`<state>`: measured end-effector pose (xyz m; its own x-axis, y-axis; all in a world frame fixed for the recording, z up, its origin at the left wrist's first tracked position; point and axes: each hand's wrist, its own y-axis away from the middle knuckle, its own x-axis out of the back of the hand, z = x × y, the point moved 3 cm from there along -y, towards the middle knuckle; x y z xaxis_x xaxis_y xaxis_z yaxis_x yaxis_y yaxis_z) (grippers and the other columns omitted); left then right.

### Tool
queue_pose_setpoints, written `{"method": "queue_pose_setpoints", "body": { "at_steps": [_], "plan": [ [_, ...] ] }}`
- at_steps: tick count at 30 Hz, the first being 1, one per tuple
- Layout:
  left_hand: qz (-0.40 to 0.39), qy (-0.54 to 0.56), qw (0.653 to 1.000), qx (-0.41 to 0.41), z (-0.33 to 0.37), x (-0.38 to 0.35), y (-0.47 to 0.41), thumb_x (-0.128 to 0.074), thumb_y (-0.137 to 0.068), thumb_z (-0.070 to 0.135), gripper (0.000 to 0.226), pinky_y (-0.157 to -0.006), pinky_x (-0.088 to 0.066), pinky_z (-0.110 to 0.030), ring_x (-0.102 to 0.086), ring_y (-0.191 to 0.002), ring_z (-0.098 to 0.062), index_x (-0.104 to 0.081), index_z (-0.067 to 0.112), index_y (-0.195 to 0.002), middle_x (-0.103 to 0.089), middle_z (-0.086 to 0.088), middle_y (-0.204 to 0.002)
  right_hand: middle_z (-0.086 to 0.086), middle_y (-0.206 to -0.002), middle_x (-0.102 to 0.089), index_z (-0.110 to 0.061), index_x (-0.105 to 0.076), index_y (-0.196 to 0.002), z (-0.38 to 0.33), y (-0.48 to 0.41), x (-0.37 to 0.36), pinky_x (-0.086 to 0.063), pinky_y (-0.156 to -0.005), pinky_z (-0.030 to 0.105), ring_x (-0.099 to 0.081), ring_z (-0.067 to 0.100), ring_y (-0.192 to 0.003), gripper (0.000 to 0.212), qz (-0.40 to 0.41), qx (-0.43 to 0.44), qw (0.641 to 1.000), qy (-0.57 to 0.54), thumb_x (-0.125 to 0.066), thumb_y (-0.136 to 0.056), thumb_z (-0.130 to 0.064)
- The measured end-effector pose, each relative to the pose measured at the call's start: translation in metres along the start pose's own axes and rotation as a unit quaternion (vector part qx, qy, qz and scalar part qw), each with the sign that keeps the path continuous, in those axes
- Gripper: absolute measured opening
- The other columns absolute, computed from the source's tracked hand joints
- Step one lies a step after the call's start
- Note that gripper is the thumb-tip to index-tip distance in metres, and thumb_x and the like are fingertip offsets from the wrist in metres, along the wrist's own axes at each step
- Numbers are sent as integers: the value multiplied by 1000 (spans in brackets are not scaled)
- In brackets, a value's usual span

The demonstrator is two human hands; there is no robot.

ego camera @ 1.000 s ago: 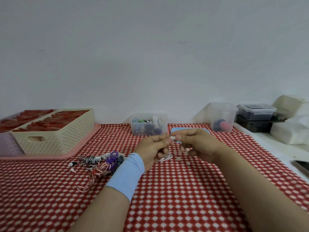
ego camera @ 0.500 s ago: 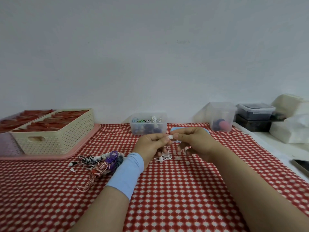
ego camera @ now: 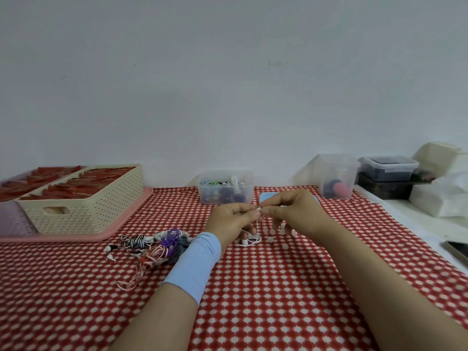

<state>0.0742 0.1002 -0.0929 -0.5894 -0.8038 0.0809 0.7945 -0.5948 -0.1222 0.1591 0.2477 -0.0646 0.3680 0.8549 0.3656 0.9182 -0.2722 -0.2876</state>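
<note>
My left hand (ego camera: pixel 231 220), with a light blue wristband, and my right hand (ego camera: pixel 291 211) meet above the middle of the red checked table. Both pinch the small white earbud (ego camera: pixel 259 211) between their fingertips. Its thin white cable (ego camera: pixel 249 240) hangs down to the cloth and coils there with the second bud. Several small pale ear tips (ego camera: pixel 277 235) lie scattered on the cloth under my right hand.
A tangle of striped, purple and pink earphones (ego camera: pixel 154 245) lies left of my left wrist. A cream basket (ego camera: pixel 83 198) on a pink tray stands far left. Clear tubs (ego camera: pixel 226 190) (ego camera: pixel 336 177) stand at the back, a blue pad (ego camera: pixel 268 197) between them. Boxes and a phone (ego camera: pixel 455 250) sit on the right.
Both hands stay together on the earbud and have shifted only slightly; the fingers have adjusted a little on it.
</note>
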Motion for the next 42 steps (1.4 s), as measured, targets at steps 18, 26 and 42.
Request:
{"method": "queue_pose_setpoints", "body": {
  "at_steps": [18,26,42],
  "plan": [
    [-31,47,998,-4,7,-1,5,-62,-94,7,14,-48,-46,-20,-58,-58,-12,-72,9,-103,-73,-1,-79,11,-105,-74,-11,-77,-108,8,2,1,-45,-48,21,-63,15,-68,22,-89,-144,966,-193,-65,-95,-23],
    [-82,67,994,16,10,-3,9,-61,-93,6,12,-49,-46,-16,-55,-54,-6,-72,6,-97,-70,-1,-75,8,-87,-71,-13,-79,-92,10,1,0,-41,-44,18,-61,13,-65,18,-140,-157,957,-202,-73,-80,-24],
    [-38,27,999,15,14,12,3,-63,-92,5,11,-50,-47,-24,-61,-62,-14,-66,2,-102,-71,-8,-84,4,-96,-78,-13,-76,-102,2,-1,-5,-41,-52,24,-64,15,-62,17,-36,-105,987,-116,-69,-93,-26]
  ]
}}
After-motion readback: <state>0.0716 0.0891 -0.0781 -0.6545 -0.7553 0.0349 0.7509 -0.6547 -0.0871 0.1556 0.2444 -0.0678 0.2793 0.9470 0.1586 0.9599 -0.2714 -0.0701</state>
